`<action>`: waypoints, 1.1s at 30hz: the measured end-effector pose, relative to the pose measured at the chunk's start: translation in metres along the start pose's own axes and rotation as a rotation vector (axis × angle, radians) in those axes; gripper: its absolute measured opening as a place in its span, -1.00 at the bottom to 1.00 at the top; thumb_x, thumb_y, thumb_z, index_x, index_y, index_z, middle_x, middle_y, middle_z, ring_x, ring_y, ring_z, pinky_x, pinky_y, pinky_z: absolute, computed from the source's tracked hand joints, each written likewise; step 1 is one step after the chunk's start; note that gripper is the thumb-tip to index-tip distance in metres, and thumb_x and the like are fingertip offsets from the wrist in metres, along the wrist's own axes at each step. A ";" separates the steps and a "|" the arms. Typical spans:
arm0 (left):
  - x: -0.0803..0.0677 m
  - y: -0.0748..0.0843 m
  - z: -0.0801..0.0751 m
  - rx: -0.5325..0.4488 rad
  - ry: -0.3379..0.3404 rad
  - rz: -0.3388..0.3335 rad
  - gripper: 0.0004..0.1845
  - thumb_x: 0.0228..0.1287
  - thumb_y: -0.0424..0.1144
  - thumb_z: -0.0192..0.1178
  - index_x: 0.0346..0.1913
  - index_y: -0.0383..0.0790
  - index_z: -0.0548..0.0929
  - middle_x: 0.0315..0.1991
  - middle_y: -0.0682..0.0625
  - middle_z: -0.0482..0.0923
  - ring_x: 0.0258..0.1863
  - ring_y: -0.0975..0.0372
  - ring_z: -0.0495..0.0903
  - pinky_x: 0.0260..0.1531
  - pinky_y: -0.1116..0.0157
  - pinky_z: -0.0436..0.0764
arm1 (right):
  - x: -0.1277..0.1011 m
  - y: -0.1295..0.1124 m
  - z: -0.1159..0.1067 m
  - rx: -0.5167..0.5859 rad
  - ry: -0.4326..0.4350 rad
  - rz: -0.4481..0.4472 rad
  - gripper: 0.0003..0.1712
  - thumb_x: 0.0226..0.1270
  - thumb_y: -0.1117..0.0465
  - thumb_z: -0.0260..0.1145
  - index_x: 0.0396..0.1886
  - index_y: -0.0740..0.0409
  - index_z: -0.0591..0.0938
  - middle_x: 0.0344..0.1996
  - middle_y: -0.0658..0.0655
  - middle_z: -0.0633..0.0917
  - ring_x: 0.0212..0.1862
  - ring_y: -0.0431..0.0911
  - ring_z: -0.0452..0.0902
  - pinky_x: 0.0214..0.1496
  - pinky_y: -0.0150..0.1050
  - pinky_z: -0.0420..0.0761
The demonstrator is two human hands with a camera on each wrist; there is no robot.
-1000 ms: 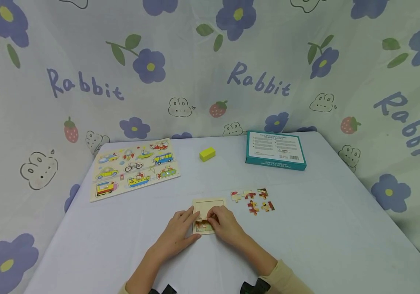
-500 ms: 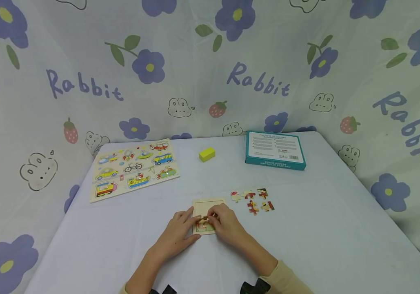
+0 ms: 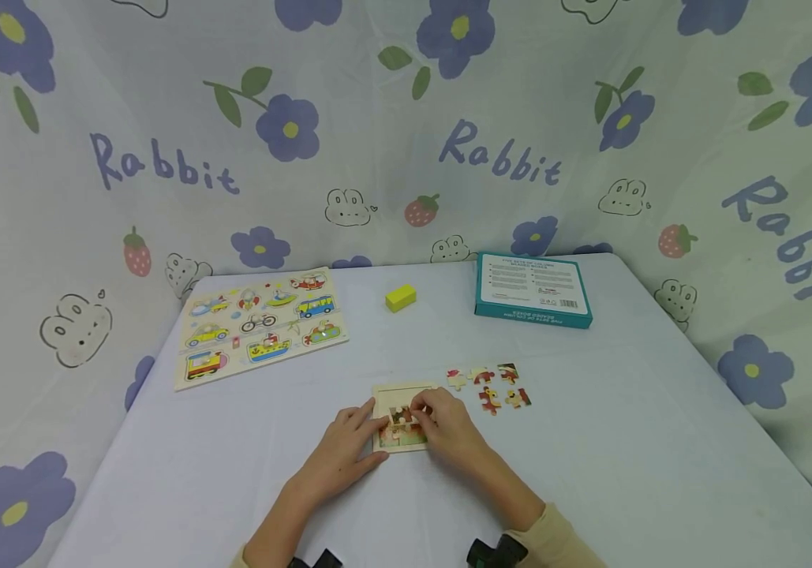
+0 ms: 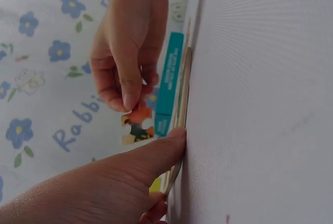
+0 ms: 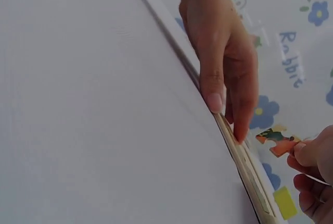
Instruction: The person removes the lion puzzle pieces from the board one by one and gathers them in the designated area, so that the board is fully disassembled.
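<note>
1. The right hand (image 3: 448, 432) pinches a puzzle piece (image 4: 137, 126) between thumb and fingertips, raised over the wooden tray (image 3: 398, 386).
2. The left hand (image 3: 338, 451), fingers extended and thumb spread, touches the tray's left side and near edge.
3. Fitted pieces (image 3: 411, 435) lie in the tray's near part.
4. Five loose pieces (image 3: 489, 401) lie near its right side.
5. Farther back, left to right: vehicle board (image 3: 285, 319), yellow block (image 3: 401, 298), teal box (image 3: 533, 292).

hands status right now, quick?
Left hand: open, fingers and thumb resting on the puzzle tray.
Right hand: closed, pinching a puzzle piece between thumb and fingers.
</note>
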State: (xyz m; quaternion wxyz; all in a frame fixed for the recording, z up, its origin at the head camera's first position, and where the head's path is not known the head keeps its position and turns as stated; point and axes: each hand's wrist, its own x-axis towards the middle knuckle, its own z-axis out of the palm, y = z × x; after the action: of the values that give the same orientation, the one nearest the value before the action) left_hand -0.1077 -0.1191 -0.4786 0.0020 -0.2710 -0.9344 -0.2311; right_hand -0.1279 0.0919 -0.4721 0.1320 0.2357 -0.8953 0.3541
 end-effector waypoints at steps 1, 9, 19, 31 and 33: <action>0.000 0.000 0.000 -0.003 -0.001 -0.001 -0.46 0.09 -0.01 0.20 0.15 -0.08 0.44 0.30 -0.15 0.16 0.15 0.07 0.22 0.06 0.00 0.24 | 0.000 0.001 -0.003 0.007 0.005 0.028 -0.89 0.11 0.34 0.27 -0.43 0.04 0.54 -0.47 -0.11 0.52 -0.38 -0.28 0.37 -0.38 -0.44 0.41; -0.001 0.000 -0.001 -0.006 -0.017 -0.008 -0.46 0.10 0.00 0.19 0.15 -0.10 0.43 0.30 -0.16 0.14 0.16 0.05 0.21 0.07 0.00 0.21 | 0.002 0.015 -0.024 0.041 0.057 0.195 -0.84 0.06 0.35 0.31 -0.48 -0.02 0.57 -0.54 -0.18 0.54 -0.44 -0.28 0.35 -0.41 -0.41 0.40; -0.001 0.000 -0.002 -0.019 -0.027 -0.005 -0.45 0.10 0.00 0.18 0.17 -0.08 0.41 0.31 -0.15 0.12 0.17 0.06 0.20 0.07 0.01 0.21 | 0.001 0.030 -0.039 0.023 0.004 0.328 -0.88 0.11 0.29 0.29 -0.44 -0.03 0.55 -0.51 -0.16 0.55 -0.43 -0.25 0.37 -0.41 -0.39 0.40; 0.001 -0.001 -0.001 -0.012 -0.026 0.004 -0.45 0.11 0.01 0.17 0.18 -0.08 0.41 0.32 -0.13 0.11 0.17 0.09 0.19 0.07 0.03 0.22 | -0.001 0.043 -0.055 0.057 -0.031 0.445 -0.82 0.09 0.32 0.28 -0.28 0.06 0.55 -0.50 -0.02 0.56 -0.42 -0.18 0.39 -0.39 -0.35 0.43; 0.001 -0.001 -0.001 -0.012 -0.017 0.008 -0.45 0.10 0.00 0.19 0.17 -0.09 0.42 0.31 -0.15 0.12 0.16 0.09 0.20 0.06 0.03 0.23 | -0.001 0.045 -0.056 0.055 -0.041 0.449 -0.80 0.08 0.32 0.29 -0.26 0.07 0.54 -0.51 -0.02 0.56 -0.44 -0.19 0.38 -0.42 -0.36 0.41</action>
State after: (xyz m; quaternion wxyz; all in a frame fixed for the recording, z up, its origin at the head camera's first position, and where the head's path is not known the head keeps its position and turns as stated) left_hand -0.1094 -0.1199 -0.4783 -0.0066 -0.2766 -0.9320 -0.2343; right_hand -0.1462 0.1600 -0.4582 0.0250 0.0410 -0.9179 0.3939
